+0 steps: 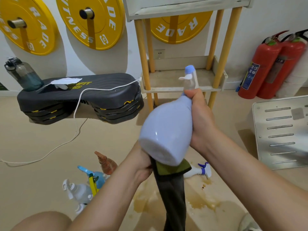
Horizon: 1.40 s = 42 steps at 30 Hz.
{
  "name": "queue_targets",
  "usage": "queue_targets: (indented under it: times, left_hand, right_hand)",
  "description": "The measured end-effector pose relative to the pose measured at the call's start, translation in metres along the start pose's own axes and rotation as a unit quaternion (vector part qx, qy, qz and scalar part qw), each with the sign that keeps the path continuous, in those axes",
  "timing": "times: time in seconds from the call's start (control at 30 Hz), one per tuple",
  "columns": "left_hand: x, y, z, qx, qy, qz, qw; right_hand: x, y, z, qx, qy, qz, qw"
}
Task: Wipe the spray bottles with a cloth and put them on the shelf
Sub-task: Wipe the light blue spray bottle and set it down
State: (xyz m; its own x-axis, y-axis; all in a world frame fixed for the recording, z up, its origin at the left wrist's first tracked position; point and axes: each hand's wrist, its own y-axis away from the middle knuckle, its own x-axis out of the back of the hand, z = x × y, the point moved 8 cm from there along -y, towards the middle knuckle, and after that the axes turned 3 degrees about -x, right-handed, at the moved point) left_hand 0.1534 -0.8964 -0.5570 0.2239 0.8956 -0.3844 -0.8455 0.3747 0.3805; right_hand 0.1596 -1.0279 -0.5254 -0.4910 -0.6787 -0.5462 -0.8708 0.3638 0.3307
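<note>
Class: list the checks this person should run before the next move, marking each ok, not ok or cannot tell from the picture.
1. Right hand grips the pale lilac plastic spray bottle by its neck: ok.
2. Left hand holds the dark grey-green cloth at the bottle's base: ok.
3. Bottle wiped all over: cannot tell.
4. Room on the yellow-legged wooden shelf, lower tier: ok.
5. Floor dry underfoot: not ok, brown spill.

The fingers of the left hand (pixel 141 170) are mostly hidden behind the lilac bottle (pixel 166 129) and the cloth (pixel 173 190), whose lower end runs off the bottom edge. The shelf (pixel 181 88) is cut off at the top edge.
</note>
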Motion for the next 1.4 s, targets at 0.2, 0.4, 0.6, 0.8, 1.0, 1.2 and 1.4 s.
queue_targets:
  times: [0.2,0.4,0.6,0.8,1.0,1.2,1.4]
  left_hand:
    - [0.007,-0.011,0.01,-0.085,-0.059,0.003,0.995]
    - [0.017,-0.003,0.068,-0.272,0.013,0.038,0.961]
    - [-0.035,0.032,0.076,-0.516,-0.354,0.0,0.78]
    - [0.008,-0.006,0.069,-0.296,-0.145,0.105,0.938]
    - [-0.022,0.017,0.05,-0.37,-0.223,0.046,0.901]
    - [-0.02,0.019,0.064,-0.403,-0.273,0.052,0.872]
    - [-0.002,-0.007,0.051,-0.155,-0.169,0.012,0.973]
  right_hand:
    - [0.035,-0.009,-0.021,0.005,-0.035,0.112,0.993]
    - [0.05,-0.009,-0.023,0.034,-0.043,0.147,0.988]
    - [0.03,-0.003,0.035,-0.066,-0.093,0.13,0.985]
    - [0.027,0.006,0.042,-0.058,-0.066,0.131,0.987]
    - [0.031,0.0,0.025,-0.03,-0.077,0.166,0.983]
    - [0.024,0.001,0.034,-0.05,-0.039,0.123,0.99]
    - [0.013,0.006,0.004,0.037,0.16,0.068,0.984]
